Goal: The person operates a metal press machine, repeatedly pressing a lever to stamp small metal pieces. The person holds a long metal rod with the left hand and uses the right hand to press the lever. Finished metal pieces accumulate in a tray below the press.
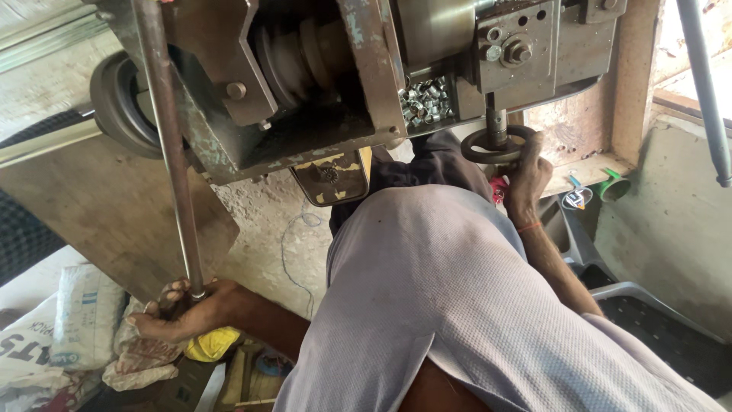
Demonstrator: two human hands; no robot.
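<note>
My left hand (179,309) grips the lower end of a long rusty metal rod (169,145) that runs up past the machine's left side. My right hand (524,174) holds the rim of a small dark handwheel (482,148) under the machine's right block. The machine (343,69) is a worn metal lathe-like body with a stepped pulley (297,53) inside. A tray holds several small shiny metal rings (424,101). My knee in light grey cloth (435,282) fills the lower centre.
A black wheel (114,99) sticks out at the machine's left. White sacks (76,320) and a yellow rag (210,345) lie at lower left. A grey plastic crate (656,320) sits at lower right, a grey pipe (705,84) hangs at the right edge.
</note>
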